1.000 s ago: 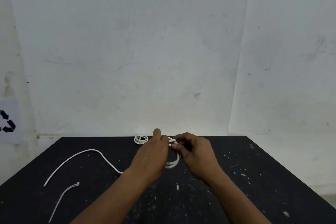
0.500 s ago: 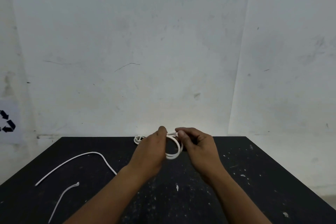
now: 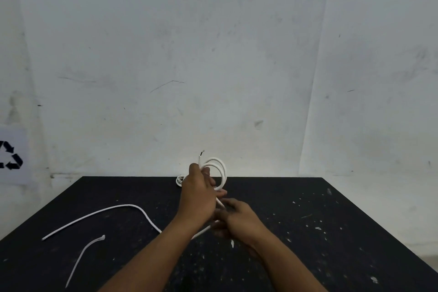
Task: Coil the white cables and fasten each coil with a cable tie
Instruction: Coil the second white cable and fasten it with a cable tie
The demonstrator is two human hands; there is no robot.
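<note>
My left hand (image 3: 198, 194) holds up a small coil (image 3: 219, 170) of the white cable above the far middle of the black table (image 3: 331, 232); the cable's cut end sticks up above my fingers. My right hand (image 3: 237, 220) is lower and nearer, closed on the strand that runs down from the coil. The loose rest of the white cable (image 3: 99, 214) trails left across the table. A white cable tie (image 3: 85, 253) lies at the front left. A finished small coil (image 3: 180, 180) sits at the far edge, partly hidden behind my left hand.
A pale wall rises right behind the table. A paper with a recycling symbol (image 3: 10, 155) hangs on it at the left. White specks dot the table's right half.
My left hand has lifted the coil higher and tipped it upright. My right hand has dropped down along the cable toward me, and the loose tail has slid a little to the right.
</note>
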